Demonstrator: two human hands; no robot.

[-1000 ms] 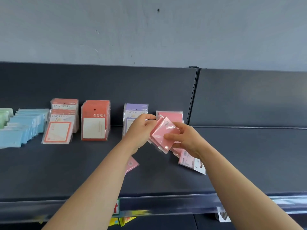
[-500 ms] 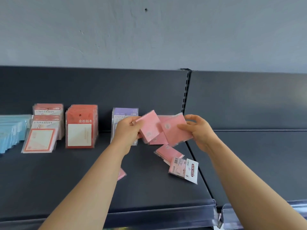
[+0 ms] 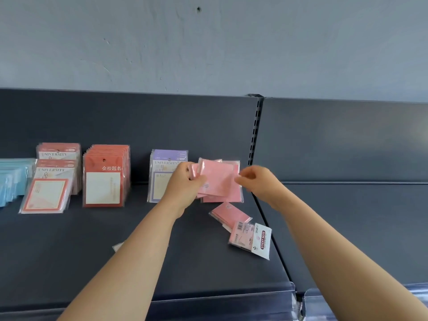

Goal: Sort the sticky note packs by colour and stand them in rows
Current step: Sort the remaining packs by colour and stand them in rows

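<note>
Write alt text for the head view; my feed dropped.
The left hand grips a bunch of pink packs upright at the back of the shelf, the right hand at their right edge. Loose pink packs lie in front; a purple row, red rows and a blue row stand to the left.

Lighting is soft and even, shadows faint. My right hand (image 3: 256, 181) shows motion blur. The shelf (image 3: 208, 269) lines bow toward the frame's edges.

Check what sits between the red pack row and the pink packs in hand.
Head view: the purple packs stand upright there, right of the red pack row; the left hand gripping the pink packs covers their right edge.
</note>
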